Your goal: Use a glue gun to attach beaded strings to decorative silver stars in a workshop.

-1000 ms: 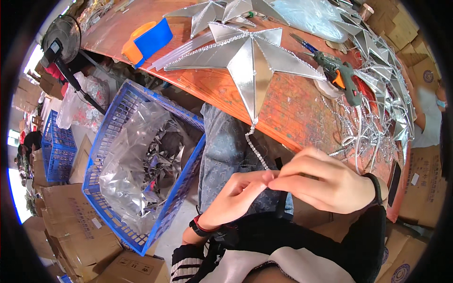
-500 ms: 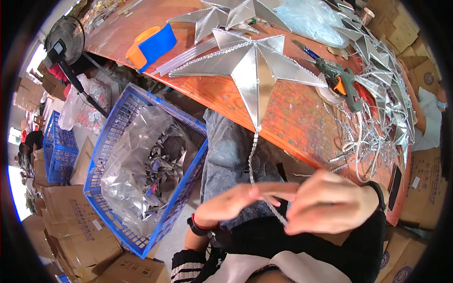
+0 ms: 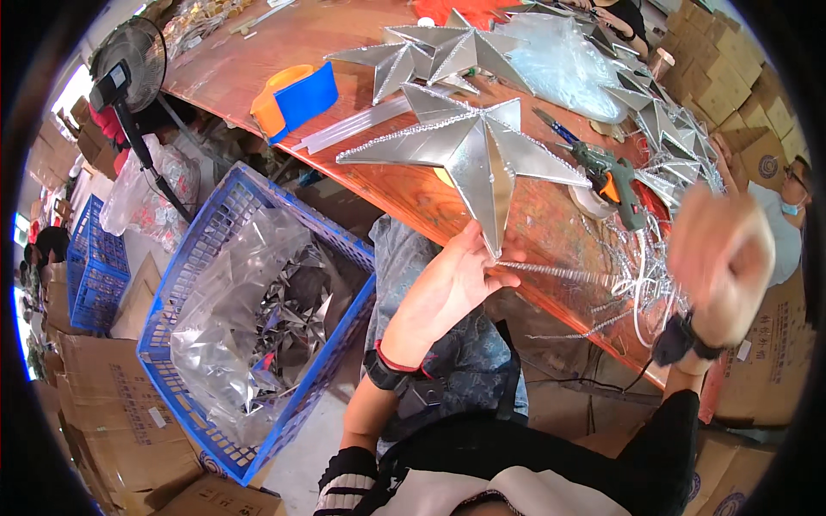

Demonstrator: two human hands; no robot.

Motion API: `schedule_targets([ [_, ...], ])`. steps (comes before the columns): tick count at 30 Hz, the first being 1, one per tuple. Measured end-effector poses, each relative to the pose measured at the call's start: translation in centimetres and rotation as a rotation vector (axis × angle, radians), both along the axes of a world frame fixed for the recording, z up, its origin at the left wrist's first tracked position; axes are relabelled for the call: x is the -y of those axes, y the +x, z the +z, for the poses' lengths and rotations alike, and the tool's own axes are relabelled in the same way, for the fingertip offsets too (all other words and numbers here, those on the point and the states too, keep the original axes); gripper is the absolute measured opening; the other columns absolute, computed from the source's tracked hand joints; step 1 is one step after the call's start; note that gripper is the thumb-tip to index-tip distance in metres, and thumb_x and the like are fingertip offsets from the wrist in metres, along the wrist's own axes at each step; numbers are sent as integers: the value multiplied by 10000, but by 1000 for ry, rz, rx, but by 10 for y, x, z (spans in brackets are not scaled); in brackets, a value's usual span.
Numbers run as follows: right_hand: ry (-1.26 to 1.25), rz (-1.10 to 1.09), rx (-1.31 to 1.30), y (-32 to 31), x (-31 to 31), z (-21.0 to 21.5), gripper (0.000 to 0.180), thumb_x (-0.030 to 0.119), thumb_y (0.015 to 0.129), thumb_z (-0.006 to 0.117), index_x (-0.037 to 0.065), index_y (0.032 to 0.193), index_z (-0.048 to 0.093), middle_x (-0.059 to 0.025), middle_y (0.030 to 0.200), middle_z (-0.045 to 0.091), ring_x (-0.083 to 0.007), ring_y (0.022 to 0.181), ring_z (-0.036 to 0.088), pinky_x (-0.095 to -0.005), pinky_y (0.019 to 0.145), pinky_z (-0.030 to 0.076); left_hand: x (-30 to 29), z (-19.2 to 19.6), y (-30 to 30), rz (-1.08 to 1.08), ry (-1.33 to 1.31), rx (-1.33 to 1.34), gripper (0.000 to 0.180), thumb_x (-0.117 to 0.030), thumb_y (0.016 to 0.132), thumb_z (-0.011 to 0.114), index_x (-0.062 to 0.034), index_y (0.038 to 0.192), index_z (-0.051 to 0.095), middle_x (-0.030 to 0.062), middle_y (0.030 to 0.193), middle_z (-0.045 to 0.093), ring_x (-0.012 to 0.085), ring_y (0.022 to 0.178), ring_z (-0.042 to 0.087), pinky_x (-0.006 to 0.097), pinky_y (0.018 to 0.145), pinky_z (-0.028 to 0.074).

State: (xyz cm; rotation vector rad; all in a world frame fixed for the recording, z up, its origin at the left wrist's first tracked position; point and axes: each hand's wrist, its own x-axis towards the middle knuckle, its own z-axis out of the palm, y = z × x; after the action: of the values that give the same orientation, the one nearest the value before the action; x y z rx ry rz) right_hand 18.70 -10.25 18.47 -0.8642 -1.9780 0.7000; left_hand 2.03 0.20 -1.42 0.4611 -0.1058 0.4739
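A silver five-pointed star (image 3: 495,163) lies on the wooden table, its lower point sticking out past the near edge. Beaded silver trim runs along its ridges and edges. My left hand (image 3: 452,279) has its fingers and thumb around that lower tip. From there a length of silver trim (image 3: 559,273) stretches rightward over the table edge and blurs toward the tangle. Raised at the right is my right hand (image 3: 723,262), smeared by motion; whether the trim reaches it cannot be made out. A green-and-orange glue gun (image 3: 615,185) lies right of the star.
Loose silver trim (image 3: 641,267) heaps at the table's right. Pliers (image 3: 555,125), clear sticks (image 3: 357,123), an orange-and-blue band (image 3: 301,96) and more stars (image 3: 460,52) surround the work. A blue crate (image 3: 258,456) with bagged silver pieces stands left, near a fan (image 3: 129,64). Another person (image 3: 779,224) is at right.
My left hand has moved up from my lap to the star's tip. My right hand has swung up and right. The trim, which hung toward my lap, now runs rightward.
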Motion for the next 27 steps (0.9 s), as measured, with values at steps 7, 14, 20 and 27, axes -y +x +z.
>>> schedule_targets([
  [7,-127,-461,-182,28,-66,-21,180,166,883,581,18,984,572,-1,886,556,-77,828,512,-210,754,422,3,9,-5,60,79,-154,393,-392,961,372,-76,1158,498,48,1097,564,165,1032,516,331,828,419],
  [14,-288,-436,-133,45,-120,-63,168,192,880,594,43,955,611,25,900,561,-61,794,487,-207,738,404,1,13,-1,60,158,-191,406,-394,963,357,-64,1144,510,47,1071,559,156,1012,511,331,838,414],
  [20,-349,-356,-233,37,-138,-88,148,148,864,615,11,921,619,-14,880,608,-85,757,548,-221,679,453,0,24,-21,161,629,-442,392,-373,978,347,-53,1134,509,20,1038,553,131,971,503,279,843,399],
  [27,-187,-422,-139,29,-144,-103,112,80,847,612,-11,910,602,-28,834,618,-82,751,569,-229,663,475,-11,63,-44,828,1317,-676,118,-78,883,500,-24,874,605,76,937,579,203,893,516,305,801,396],
])
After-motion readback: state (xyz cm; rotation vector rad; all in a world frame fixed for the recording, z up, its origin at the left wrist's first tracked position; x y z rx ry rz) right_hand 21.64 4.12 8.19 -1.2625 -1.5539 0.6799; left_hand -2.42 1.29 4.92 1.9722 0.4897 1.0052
